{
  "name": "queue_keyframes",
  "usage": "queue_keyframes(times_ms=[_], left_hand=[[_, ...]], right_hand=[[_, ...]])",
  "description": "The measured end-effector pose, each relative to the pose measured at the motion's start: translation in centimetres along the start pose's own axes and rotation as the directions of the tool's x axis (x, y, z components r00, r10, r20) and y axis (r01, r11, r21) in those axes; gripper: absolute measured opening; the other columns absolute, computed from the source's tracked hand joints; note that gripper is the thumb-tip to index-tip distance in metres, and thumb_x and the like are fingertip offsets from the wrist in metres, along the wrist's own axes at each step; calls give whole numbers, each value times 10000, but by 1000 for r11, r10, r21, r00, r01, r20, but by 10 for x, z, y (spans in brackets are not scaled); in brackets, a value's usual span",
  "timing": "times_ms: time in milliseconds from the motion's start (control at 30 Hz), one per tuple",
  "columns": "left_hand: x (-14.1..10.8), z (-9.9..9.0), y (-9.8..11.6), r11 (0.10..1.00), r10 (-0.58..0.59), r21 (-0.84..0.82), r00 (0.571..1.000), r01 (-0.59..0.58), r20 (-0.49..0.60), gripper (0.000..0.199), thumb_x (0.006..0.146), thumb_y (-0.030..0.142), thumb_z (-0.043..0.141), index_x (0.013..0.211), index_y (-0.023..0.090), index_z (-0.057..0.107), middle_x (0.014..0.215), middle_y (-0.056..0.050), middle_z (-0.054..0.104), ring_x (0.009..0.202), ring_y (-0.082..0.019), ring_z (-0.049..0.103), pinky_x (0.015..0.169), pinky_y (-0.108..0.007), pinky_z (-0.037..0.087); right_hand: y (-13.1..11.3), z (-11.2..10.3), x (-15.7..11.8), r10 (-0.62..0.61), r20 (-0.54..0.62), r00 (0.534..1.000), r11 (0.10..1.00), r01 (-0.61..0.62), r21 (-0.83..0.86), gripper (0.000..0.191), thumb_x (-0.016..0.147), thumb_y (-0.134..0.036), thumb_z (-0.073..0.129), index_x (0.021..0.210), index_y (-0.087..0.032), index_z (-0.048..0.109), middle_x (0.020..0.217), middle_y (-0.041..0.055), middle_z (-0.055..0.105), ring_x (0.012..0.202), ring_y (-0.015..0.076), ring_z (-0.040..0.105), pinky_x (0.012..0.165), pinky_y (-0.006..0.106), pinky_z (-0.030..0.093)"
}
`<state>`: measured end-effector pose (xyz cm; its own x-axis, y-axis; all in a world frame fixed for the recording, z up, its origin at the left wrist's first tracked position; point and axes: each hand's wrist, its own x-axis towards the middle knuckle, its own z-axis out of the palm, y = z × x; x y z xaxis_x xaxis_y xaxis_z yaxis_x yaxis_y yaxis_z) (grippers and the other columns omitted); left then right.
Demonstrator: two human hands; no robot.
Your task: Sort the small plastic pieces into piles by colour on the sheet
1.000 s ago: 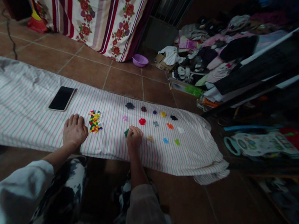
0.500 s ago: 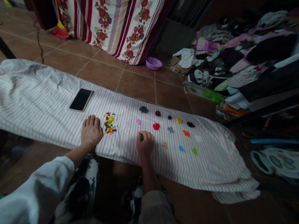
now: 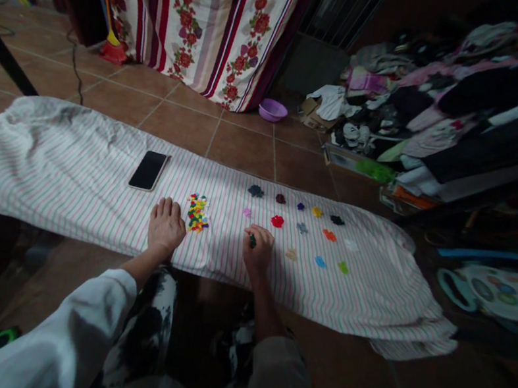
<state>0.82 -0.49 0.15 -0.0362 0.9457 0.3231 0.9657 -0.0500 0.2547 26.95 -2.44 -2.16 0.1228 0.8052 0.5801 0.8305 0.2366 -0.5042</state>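
My left hand (image 3: 168, 226) lies flat, palm down, on the striped cloth, its fingers stretched forward. Just right of it is a heap of small mixed pieces (image 3: 197, 213) in yellow, red, green, white and blue. My right hand (image 3: 259, 249) is curled, and dark green pieces (image 3: 252, 240) show at its thumb side. How many it holds is hidden, as is whether some rest on the cloth. Beyond and right of this hand sit small single-colour piles, among them red (image 3: 277, 221), pink (image 3: 246, 212), beige (image 3: 291, 254), light blue (image 3: 320, 262) and lime green (image 3: 343, 267).
A phone (image 3: 149, 170) lies on the striped cloth (image 3: 68, 167), left of the heap. More piles, such as yellow (image 3: 316, 211) and orange (image 3: 329, 235), line the right side. A purple basin (image 3: 272, 111) stands on the tiled floor, near heaped clothes (image 3: 399, 105).
The whole view has shifted slightly, so everything on the cloth appears a little further right. Both hands keep nearly the same places and poses on the cloth.
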Motion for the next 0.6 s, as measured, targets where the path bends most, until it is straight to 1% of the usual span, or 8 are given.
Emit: queue_keyframes(times_ms=[100, 233, 300, 367, 467, 600], left_hand=[[0, 1, 0, 1000, -2, -3, 1000, 2, 7, 429, 859, 220, 383, 1223, 67, 549, 1395, -235, 504, 1375, -351, 388, 1109, -505, 308], [0, 1, -1, 1000, 6, 22, 1000, -6, -5, 421, 866, 229, 381, 1221, 74, 547, 1390, -227, 510, 1368, -353, 397, 1109, -500, 310], [0, 1, -1, 1000, 8, 22, 1000, -8, -7, 417, 870, 228, 373, 1214, 72, 550, 1388, -227, 513, 1367, -352, 399, 1109, -495, 311], [0, 1, -1, 1000, 3, 5, 1000, -3, -4, 417, 869, 226, 371, 1213, 76, 551, 1390, -227, 512, 1373, -348, 393, 1108, -499, 312], [0, 2, 0, 1000, -7, -18, 1000, 7, -1, 422, 864, 224, 373, 1220, 81, 551, 1394, -227, 510, 1381, -345, 384, 1110, -510, 307], [0, 3, 0, 1000, -1, -4, 1000, 1, 0, 427, 869, 231, 373, 1221, 69, 550, 1392, -233, 510, 1374, -350, 392, 1113, -506, 307]], right_hand=[[-16, 4, 0, -43, 8, 999, 999, 43, -3, 168, 880, -244, 510, 889, -215, 676, 1025, 76, 664, 1089, 236, 544, 982, 440, 426], [-60, 22, 3, -88, 32, 996, 994, 86, 66, 149, 879, -245, 552, 863, -235, 700, 1077, 70, 629, 1153, 244, 490, 1025, 453, 409], [-84, 35, 6, -112, 100, 989, 988, 101, 115, 147, 868, -221, 571, 853, -240, 716, 1119, 71, 618, 1193, 251, 454, 1047, 452, 394], [-102, 48, 11, -103, 187, 977, 990, 82, 119, 155, 859, -208, 582, 868, -245, 733, 1187, 75, 597, 1236, 267, 412, 1068, 467, 372], [-117, 63, 17, -60, 276, 959, 996, 41, 73, 175, 858, -201, 578, 889, -250, 744, 1303, 75, 547, 1297, 300, 351, 1082, 507, 341], [-119, 74, 22, -42, 322, 946, 999, 37, 22, 186, 867, -204, 568, 880, -256, 746, 1364, 67, 518, 1336, 317, 313, 1083, 528, 325]])
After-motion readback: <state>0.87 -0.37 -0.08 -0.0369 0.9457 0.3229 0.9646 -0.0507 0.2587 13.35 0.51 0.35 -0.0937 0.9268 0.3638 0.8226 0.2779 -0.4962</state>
